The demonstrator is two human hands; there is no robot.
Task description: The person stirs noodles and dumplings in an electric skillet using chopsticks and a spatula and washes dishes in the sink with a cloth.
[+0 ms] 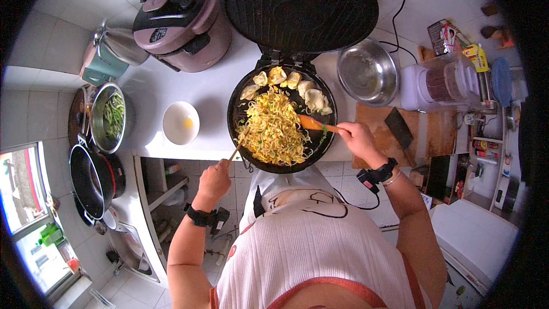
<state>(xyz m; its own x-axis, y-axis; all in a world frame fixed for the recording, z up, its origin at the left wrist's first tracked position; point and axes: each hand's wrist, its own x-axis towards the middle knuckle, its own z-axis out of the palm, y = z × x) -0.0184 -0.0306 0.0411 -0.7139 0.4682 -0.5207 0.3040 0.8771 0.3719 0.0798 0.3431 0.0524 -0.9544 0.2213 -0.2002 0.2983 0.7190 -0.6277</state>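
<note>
Before me is a round black electric griddle (324,148) with its ribbed lid (300,6) raised. A heap of noodles (274,128), mixed with egg and green bits, fills much of the pan. Several dumplings (316,99) line its far rim. My right hand (357,139) grips the handle of a wooden spatula (315,123), whose blade touches the right side of the heap. At the near left edge, my left hand (215,180) is closed around thin wooden chopsticks (236,151). Their tips reach into the noodles.
Left of the griddle stands a white bowl (173,131) with a little yellow liquid. A pressure cooker (182,25) and a steel bowl of green vegetables (108,118) lie beyond. On the right are a steel basin (368,73), a cutting board (369,124) and a cleaver (398,128).
</note>
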